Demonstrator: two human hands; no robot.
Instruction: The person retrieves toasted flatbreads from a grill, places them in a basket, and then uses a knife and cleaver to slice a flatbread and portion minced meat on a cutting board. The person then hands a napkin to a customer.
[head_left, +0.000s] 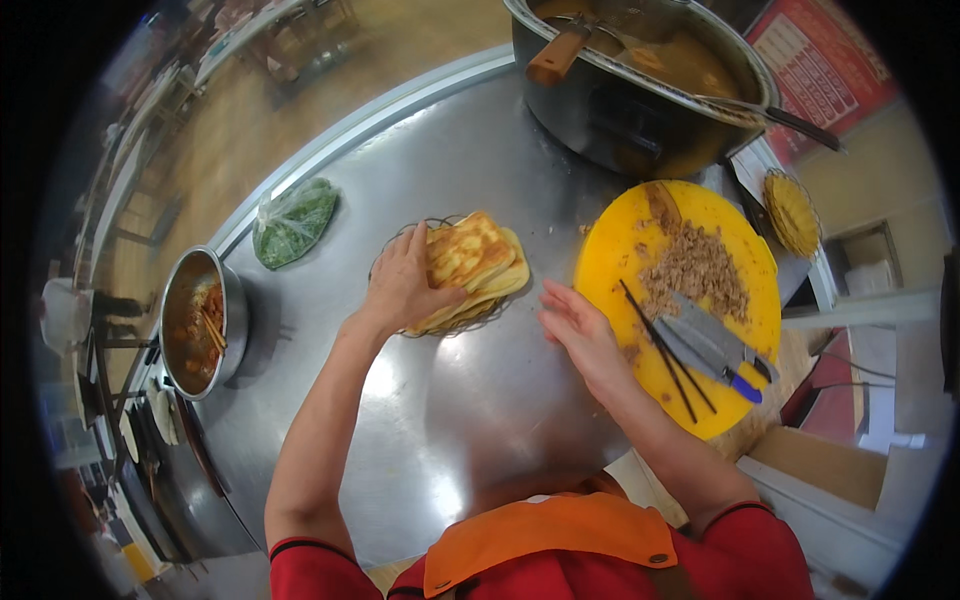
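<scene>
A stack of browned flatbreads (472, 255) sits in a round wire basket (480, 321) on the steel worktop. Against the stack's left side rests my left hand (405, 277), thumb spread wide over the near breads and fingers along the basket's far left. My right hand (577, 326) hovers between the basket and a round yellow cutting board (607, 247), holding nothing. Chopped meat (701, 270) is heaped on that board. Two cleavers (701, 341), one with a blue handle, and a pair of dark chopsticks (667, 352) lie there too.
A large metal pot (615, 127) of brown broth stands at the far right, utensil handles over its rim. On the left are a steel bowl (236, 322) of reddish food with chopsticks and a plastic bag of chopped greens (296, 221). A yellow woven basket (791, 212) is at right.
</scene>
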